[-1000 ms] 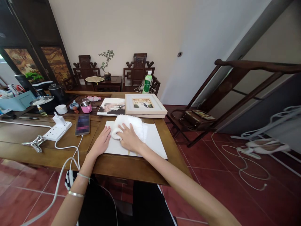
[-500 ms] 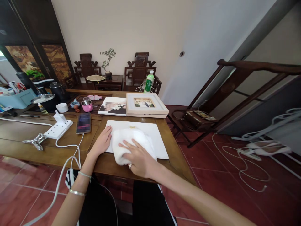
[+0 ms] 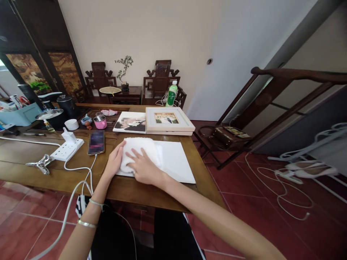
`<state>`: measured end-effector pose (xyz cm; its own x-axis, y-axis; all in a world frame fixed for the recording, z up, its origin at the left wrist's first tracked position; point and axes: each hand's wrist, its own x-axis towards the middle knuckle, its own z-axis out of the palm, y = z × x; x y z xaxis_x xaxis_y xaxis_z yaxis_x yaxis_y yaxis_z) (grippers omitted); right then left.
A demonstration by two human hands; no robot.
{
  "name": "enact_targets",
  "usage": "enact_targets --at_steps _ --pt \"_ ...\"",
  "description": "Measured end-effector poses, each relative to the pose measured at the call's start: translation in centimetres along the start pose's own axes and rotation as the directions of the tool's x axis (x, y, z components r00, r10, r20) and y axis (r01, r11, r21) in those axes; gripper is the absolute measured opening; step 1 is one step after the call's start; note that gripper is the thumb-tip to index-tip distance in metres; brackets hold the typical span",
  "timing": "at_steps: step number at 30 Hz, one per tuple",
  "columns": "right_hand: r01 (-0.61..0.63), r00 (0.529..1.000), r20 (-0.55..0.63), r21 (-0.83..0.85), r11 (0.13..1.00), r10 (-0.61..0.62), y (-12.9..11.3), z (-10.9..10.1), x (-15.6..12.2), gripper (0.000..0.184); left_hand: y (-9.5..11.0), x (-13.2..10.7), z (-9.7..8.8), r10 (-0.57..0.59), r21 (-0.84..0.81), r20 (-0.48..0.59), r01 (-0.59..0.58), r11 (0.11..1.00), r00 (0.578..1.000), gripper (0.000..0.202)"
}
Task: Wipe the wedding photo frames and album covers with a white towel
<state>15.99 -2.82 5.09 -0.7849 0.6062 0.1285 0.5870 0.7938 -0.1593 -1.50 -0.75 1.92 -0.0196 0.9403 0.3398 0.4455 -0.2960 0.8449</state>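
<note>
A fluffy white cloth (image 3: pixel 150 146) lies bunched on the left part of a flat white panel (image 3: pixel 177 162) near the table's front edge. My right hand (image 3: pixel 143 168) presses on the cloth from above, its fingers spread out flat and a ring on one of them. Along the panel's left edge rests my left hand (image 3: pixel 114 160), fingers stretched and close together, beside the cloth. Whatever lies under the cloth is hidden.
Behind the panel are a photo book (image 3: pixel 130 122) and a framed picture (image 3: pixel 170 122). A phone (image 3: pixel 96 141) on a cable, a power strip (image 3: pixel 67 148) and a pink cup (image 3: pixel 101 122) are to the left. A green bottle (image 3: pixel 171 94) stands behind; a wooden chair (image 3: pixel 233 133) is at right.
My right hand has slid the cloth leftward across the panel, up against my left hand. The left hand has shifted slightly left, and more of the panel's right side shows.
</note>
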Motion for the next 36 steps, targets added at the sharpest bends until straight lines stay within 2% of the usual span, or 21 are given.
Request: enact_targets --at_steps 3,6,8,11,14,16,18,22,26,28,30,32,36 --pt "0.224 0.973 0.04 0.079 0.971 -0.227 -1.2 -0.7 -2.4 0.044 0.3 0.0 -0.2 -0.03 -0.079 -0.04 0.027 0.997 0.999 0.052" --pt "0.261 0.957 0.077 0.197 0.945 -0.28 -0.6 -2.1 -4.8 0.046 0.2 -0.3 0.0 -0.003 0.003 -0.021 0.003 1.0 1.0 0.051" --pt "0.213 0.966 0.089 0.26 0.942 -0.243 0.7 -3.1 -5.8 0.046 0.0 -0.5 0.2 0.041 0.131 0.033 -0.045 0.99 0.999 0.05" --pt "0.051 0.994 0.08 0.262 0.964 -0.075 3.5 -3.6 -6.0 0.044 -0.3 -0.7 0.6 0.087 0.273 0.153 -0.127 0.954 0.984 0.048" --pt "-0.125 0.992 0.033 0.187 0.974 0.121 6.0 -3.1 -4.4 0.046 -0.7 -0.7 0.7 0.096 0.313 0.199 -0.156 0.937 0.975 0.046" --pt "-0.174 0.984 -0.005 0.151 0.973 0.177 6.7 -2.4 -2.4 0.048 -0.9 -0.6 0.7 0.103 0.326 0.202 -0.166 0.931 0.974 0.045" --pt "-0.179 0.982 -0.026 0.142 0.973 0.185 6.5 -2.0 0.0 0.047 -1.0 -0.5 0.6 0.117 0.334 0.2 -0.18 0.925 0.973 0.042" --pt "-0.186 0.981 -0.034 0.148 0.971 0.193 4.6 -1.8 4.9 0.04 -0.5 -0.5 0.5 0.147 0.339 0.188 -0.205 0.918 0.971 0.036" --pt "-0.186 0.98 -0.047 0.144 0.972 0.194 3.2 -2.1 7.7 0.026 0.1 -0.5 0.3 0.15 0.332 0.185 -0.205 0.921 0.971 0.03" --pt "-0.195 0.978 -0.05 0.147 0.97 0.204 3.4 -2.2 7.7 0.034 0.1 -0.5 0.3 0.152 0.324 0.192 -0.209 0.923 0.97 0.032" --pt "-0.224 0.971 -0.045 0.154 0.962 0.233 4.2 -2.3 6.8 0.03 -0.1 -0.5 0.3 0.148 0.321 0.195 -0.205 0.925 0.97 0.035" --pt "-0.268 0.96 -0.038 0.159 0.95 0.277 5.5 -2.5 5.1 0.026 -0.4 -0.5 0.4 0.133 0.324 0.194 -0.191 0.926 0.972 0.039" --pt "-0.351 0.931 -0.049 0.158 0.923 0.362 8.3 -2.9 0.5 0.037 -0.9 -0.5 0.4 0.104 0.333 0.192 -0.165 0.928 0.976 0.043"
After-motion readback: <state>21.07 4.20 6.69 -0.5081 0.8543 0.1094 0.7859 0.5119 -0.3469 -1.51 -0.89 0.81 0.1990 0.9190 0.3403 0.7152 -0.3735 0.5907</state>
